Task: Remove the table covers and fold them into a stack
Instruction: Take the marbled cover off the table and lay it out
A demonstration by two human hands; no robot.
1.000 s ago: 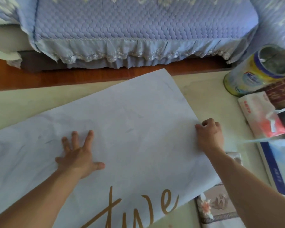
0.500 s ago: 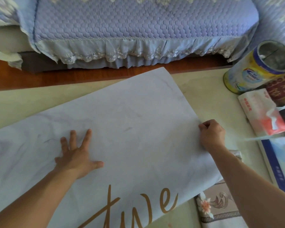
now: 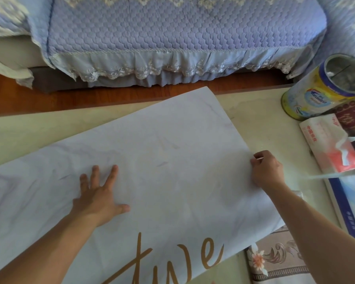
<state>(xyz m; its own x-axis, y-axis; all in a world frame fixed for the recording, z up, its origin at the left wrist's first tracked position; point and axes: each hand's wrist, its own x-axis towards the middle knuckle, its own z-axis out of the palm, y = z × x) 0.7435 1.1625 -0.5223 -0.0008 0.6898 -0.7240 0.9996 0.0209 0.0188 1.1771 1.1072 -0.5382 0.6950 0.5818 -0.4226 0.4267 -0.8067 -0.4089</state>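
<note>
A large pale lilac table cover [image 3: 172, 152] with gold lettering near its front edge lies askew across the cream table [image 3: 262, 119]. My left hand [image 3: 98, 193] presses flat on the cover, fingers spread. At the cover's right edge my right hand [image 3: 266, 171] has its fingers curled and pinches that edge. A second cover with a floral border [image 3: 275, 261] shows under the lilac one at the front right.
At the table's right side stand a yellow and blue tin [image 3: 320, 89], a tissue pack [image 3: 330, 142] and a blue and white box [image 3: 350, 203]. Beyond the table lie a wooden floor strip [image 3: 49, 101] and a sofa with a quilted lilac cover [image 3: 172, 37].
My right hand has shifted slightly along the cover's right edge and curled tighter on it. My left hand stays pressed in place.
</note>
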